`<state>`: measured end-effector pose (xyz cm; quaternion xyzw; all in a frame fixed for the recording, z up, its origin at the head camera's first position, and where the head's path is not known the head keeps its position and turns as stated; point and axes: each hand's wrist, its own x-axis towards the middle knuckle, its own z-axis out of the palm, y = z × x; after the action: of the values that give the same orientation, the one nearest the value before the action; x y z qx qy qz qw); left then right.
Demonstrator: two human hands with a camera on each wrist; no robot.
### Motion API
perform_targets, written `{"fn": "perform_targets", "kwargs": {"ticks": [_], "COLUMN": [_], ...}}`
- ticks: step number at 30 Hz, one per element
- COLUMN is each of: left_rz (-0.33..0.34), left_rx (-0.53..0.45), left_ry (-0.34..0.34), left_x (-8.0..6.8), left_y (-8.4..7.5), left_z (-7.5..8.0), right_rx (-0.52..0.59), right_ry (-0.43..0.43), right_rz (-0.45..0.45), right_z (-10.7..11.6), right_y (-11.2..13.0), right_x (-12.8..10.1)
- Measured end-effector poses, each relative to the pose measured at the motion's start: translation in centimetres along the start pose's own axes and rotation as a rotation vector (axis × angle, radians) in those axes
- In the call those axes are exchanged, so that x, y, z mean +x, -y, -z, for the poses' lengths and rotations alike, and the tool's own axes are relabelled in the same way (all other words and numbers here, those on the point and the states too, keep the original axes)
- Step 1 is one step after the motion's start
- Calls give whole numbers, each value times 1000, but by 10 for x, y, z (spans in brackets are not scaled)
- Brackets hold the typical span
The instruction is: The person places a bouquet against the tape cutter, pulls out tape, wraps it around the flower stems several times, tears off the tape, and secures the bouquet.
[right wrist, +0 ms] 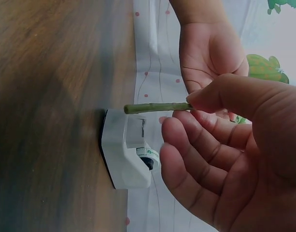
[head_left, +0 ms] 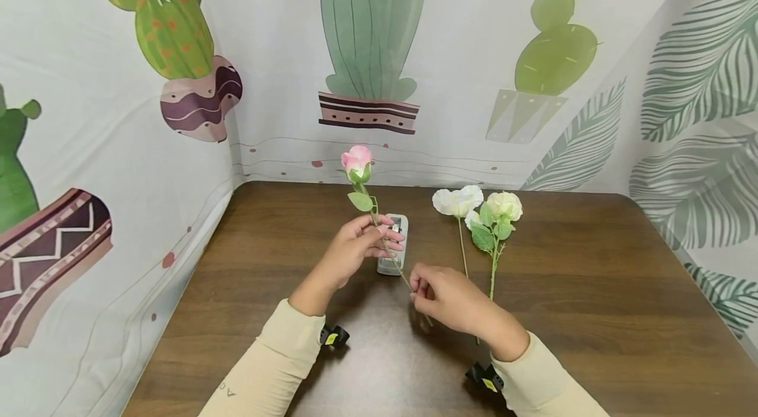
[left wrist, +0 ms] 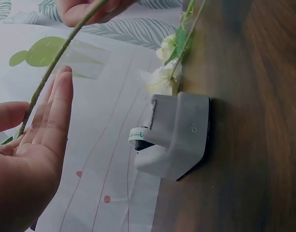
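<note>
- The pink rose (head_left: 357,159) is held in the air above the wooden table (head_left: 592,312), with its bloom up and toward the back wall, and its thin green stem (head_left: 387,249) going down diagonally toward the person.
- The left hand (head_left: 361,243) holds the stem at the upper part, just under a green leaf (head_left: 360,201). In the left wrist view the stem (left wrist: 51,72) lies along the nearly straight fingers (left wrist: 58,106), and the thumb comes against it from the other side, so it looks like a light pinch.
- The right hand (head_left: 444,298) pinches the low end of the stem between the thumb and the forefinger. The right wrist view shows this clearly: the stem end (right wrist: 155,107) comes out a little from the pinch, and the other fingers (right wrist: 196,154) are loosely bent and hold nothing.
- Directly below the stem, between the two hands, a small grey tape dispenser (head_left: 393,245) sits on the table. A roll with green print (left wrist: 136,136) is seen in it.
- To the right of the dispenser two white flowers (head_left: 476,203) lie flat on the table, with their stems (head_left: 493,269) pointing to the person, near the right hand but not touching it.
- Behind the table hangs a cloth with cactus pictures (head_left: 370,29).
</note>
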<state>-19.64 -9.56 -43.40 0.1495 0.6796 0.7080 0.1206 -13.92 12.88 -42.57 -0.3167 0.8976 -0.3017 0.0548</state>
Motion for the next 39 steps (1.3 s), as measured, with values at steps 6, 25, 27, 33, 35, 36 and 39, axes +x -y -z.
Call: {"fn": "perform_targets", "kwargs": {"ticks": [6, 25, 27, 33, 35, 36, 39], "left_rz": [6, -13, -14, -16, -16, -16, -18], "left_rx": [-59, -170, -167, -136, -121, -115, -106], "left_ry": [8, 31, 25, -10, -15, -17, -16], "left_x": [-1, -4, -4, -3, -3, -3, -3], "left_y": [-3, -12, -12, -11, -13, -13, -13], "left_z": [1, 4, 5, 7, 8, 8, 9], "right_rx": [12, -12, -7, -35, -51, -55, -65], "right_ry": [-10, -28, -40, -96, -124, -136, -167], "right_rz": [-7, 19, 16, 2, -9, -15, -32], "right_z": [-1, -6, -4, 4, 8, 9, 15], "right_y": [1, 3, 2, -4, -7, -9, -13], "right_x": [0, 1, 1, 2, 2, 1, 0]}}
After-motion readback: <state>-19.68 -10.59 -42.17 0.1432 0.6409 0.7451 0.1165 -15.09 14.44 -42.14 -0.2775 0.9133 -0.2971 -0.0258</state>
